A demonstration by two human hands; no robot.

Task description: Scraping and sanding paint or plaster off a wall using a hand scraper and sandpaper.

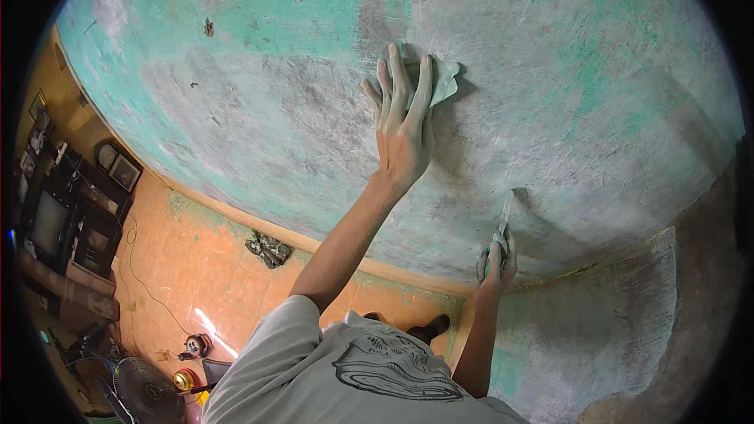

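Observation:
My left hand (404,129), coated with pale dust, is pressed to a wall (265,106) of worn turquoise paint and grey patches. Its fingers are spread over a folded pale-green sheet (446,83), perhaps sandpaper, whose loose edge sticks out to the right between the hand and the wall. Lower and to the right, my right hand (496,262) grips a putty knife or scraper (505,215) by its handle, most of which the fingers hide. The narrow blade points up close to the wall; whether its tip touches cannot be made out.
An adjoining wall (589,330) meets this one at right. Below runs an orange baseboard (235,212) above the tiled floor (177,259). A black plastic bag (268,249) lies against it. At left are a cable reel (197,344), its cord, a fan (148,388) and a dark cabinet (76,218).

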